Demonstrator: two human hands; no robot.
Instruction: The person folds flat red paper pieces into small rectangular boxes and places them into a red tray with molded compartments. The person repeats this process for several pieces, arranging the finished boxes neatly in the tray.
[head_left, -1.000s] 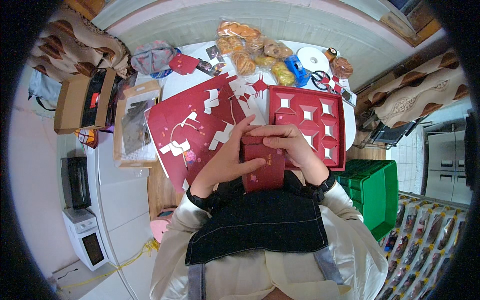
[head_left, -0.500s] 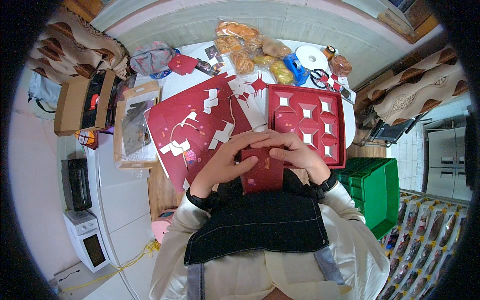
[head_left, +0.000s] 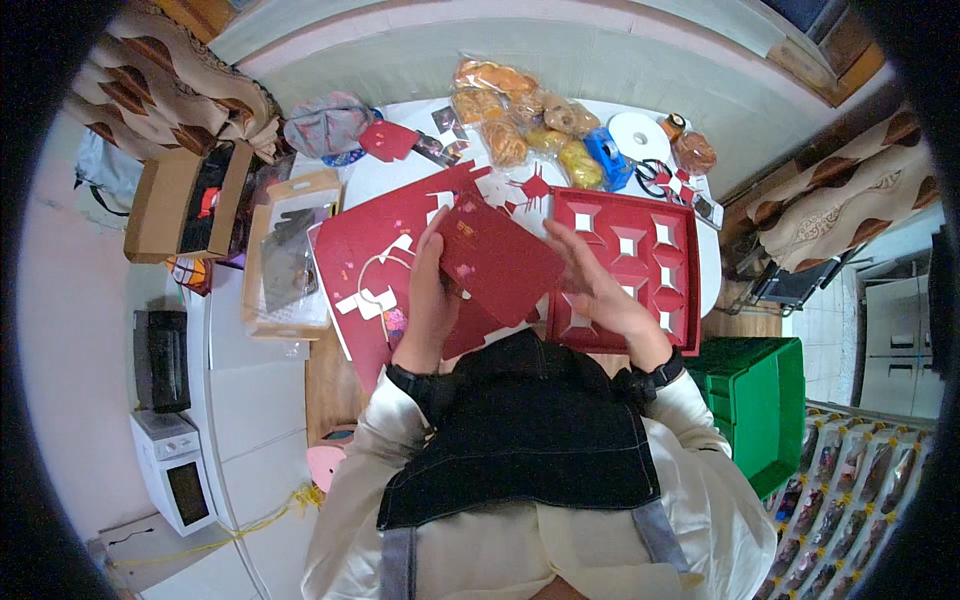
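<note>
You hold one red card piece up in front of you, above the counter. A second ago it sat lower and stood more upright between your hands. Now it is lifted and turned, so it looks like a tilted square with one corner pointing up. That looks like you are turning it over to fold or check it.

Your left hand grips the left edge of the piece, fingers curled round it. Your right hand has come off to the right side; its fingers are half open and the tips sit just beside the piece's right edge. I cannot tell if they touch it.

Under the piece lies one big red sheet with white cut-out shapes. Beside it on the right is one red tray with rows of square holes; I count about nine.

Farther back you have a pile of clear snack bags, about five. Near them is one white tape roll and one blue tape holder.

On your left are one flat cardboard box and one open brown box. On your right stands one green crate.
</note>
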